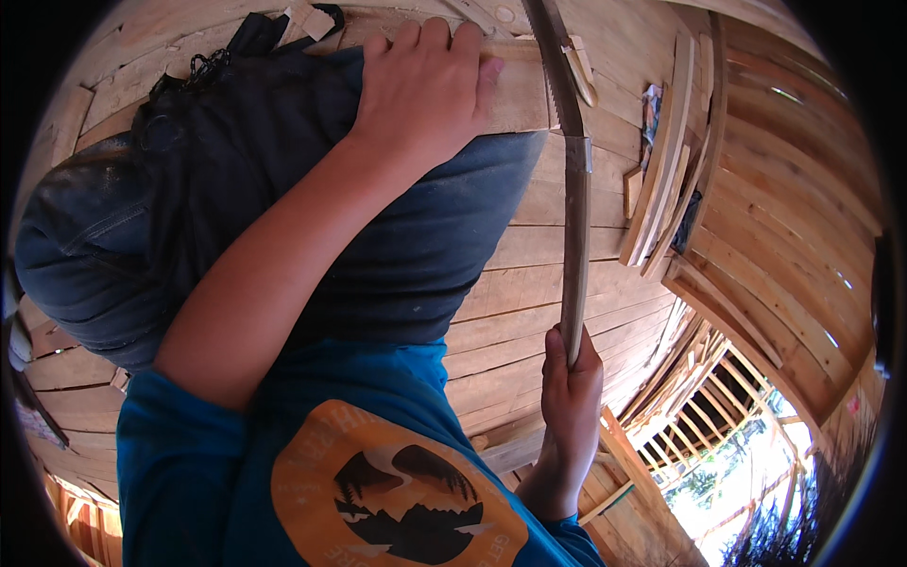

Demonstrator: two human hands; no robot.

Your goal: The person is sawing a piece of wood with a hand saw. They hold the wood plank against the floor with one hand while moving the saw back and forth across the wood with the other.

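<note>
My left hand point(416, 94) presses down on a pale wooden board point(520, 90), its fingers curled over the far side and the thumb along the top. The board lies across my thigh in dark trousers. A handsaw point(576, 217) with a long, straight wooden handle runs up the right of the board. Its toothed blade stands right against the board's right end; whether the teeth are in the wood, I cannot tell. Low on the handle, my right hand point(572, 387) is closed around it, thumb pointing up along the wood.
Plank flooring point(529, 250) surrounds me. Long wooden strips point(666, 161) lie at the right, beside a plank wall point(775, 189). A small offcut point(307, 21) and dark cloth or straps point(250, 38) are at the far left. A slatted opening point(709, 416) shows daylight at lower right.
</note>
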